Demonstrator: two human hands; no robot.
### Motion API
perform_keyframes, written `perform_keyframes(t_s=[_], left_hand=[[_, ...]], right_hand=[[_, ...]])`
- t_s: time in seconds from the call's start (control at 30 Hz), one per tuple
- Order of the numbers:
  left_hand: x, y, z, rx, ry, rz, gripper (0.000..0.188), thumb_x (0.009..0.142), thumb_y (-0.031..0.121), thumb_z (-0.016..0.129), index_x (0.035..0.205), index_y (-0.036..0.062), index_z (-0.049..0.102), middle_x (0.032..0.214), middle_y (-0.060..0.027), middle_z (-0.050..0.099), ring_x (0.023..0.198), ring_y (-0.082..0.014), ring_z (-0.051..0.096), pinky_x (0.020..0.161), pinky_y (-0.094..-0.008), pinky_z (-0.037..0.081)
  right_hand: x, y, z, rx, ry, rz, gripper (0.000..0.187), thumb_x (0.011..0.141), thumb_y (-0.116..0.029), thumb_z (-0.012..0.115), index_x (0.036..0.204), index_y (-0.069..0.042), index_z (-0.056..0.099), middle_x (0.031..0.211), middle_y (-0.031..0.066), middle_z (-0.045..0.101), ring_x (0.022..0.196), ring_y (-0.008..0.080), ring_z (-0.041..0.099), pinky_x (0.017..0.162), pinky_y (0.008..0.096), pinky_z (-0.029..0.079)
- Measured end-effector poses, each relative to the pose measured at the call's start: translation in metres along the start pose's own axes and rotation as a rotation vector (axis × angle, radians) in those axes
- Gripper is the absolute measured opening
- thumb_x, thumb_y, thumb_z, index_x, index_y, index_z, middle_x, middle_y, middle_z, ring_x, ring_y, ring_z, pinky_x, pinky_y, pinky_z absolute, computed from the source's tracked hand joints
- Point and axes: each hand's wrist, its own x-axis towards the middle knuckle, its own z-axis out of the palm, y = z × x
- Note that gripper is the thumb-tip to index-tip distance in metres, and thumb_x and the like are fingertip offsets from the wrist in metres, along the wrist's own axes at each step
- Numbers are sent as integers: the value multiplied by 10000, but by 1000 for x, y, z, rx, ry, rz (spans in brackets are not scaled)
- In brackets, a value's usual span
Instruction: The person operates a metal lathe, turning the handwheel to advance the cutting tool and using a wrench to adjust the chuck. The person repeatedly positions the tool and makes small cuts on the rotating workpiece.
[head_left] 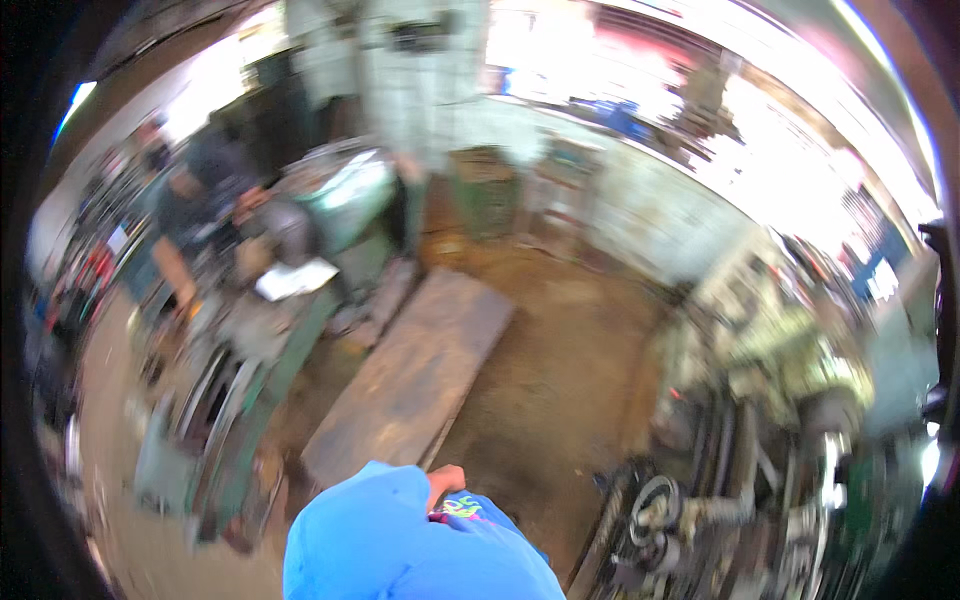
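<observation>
A small part of one hand, which looks like my left hand (447, 481), shows at the lower middle. It sits just past the edge of a bright blue sleeve (375, 530). Right beside it is dark blue cloth with a bright multicoloured print (465, 508); whether the hand touches it, I cannot tell. Its fingers are mostly hidden and blurred. My right hand is out of sight. Beyond the hand, a long flat brown board or plate (410, 375) lies slanting over the floor.
At left, a person (185, 215) leans over a green lathe (250, 420) with a white sheet (297, 280) on it. A machine with a handwheel (655, 503) stands at right. A green bin (485, 190) and a stool-like stand (560, 195) are by the far wall.
</observation>
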Motion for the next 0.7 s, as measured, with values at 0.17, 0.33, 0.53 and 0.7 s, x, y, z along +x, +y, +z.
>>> perform_keyframes(t_s=[0.17, 0.33, 0.53, 0.7], left_hand=[[46, 134, -25, 85, 58, 171, 434, 799, 317, 640, 1151, 65, 671, 1184, -204, 641, 1125, -340, 609, 973, -407, 476], [75, 217, -36, 250, -60, 427, 481, 794, 396, 684, 1161, 84, 672, 1191, -192, 643, 1133, -334, 604, 982, -398, 468], [101, 244, -39, 454, -179, 504, 479, 810, 385, 682, 1182, 83, 663, 1195, -191, 642, 1147, -335, 596, 989, -398, 462], [122, 237, -55, 548, -302, 539, 497, 813, 372, 683, 1194, 55, 648, 1221, -196, 628, 1160, -337, 586, 995, -394, 456]], right_hand=[[-3, 16, 11, -51, -78, 137, 166, 812, -167, 652, 951, -78, 675, 858, 112, 660, 765, 306, 603, 728, 434, 477], [13, 9, 12, -6, -15, 222, 86, 754, -116, 670, 825, -82, 637, 744, 95, 621, 743, 285, 603, 776, 437, 478], [27, -3, 8, 56, 28, 463, 109, 761, -115, 669, 863, -78, 657, 793, 98, 656, 772, 303, 615, 760, 431, 466], [24, -6, 10, 117, 20, 623, 129, 785, -137, 671, 902, -83, 677, 840, 86, 686, 820, 278, 636, 817, 398, 458]])
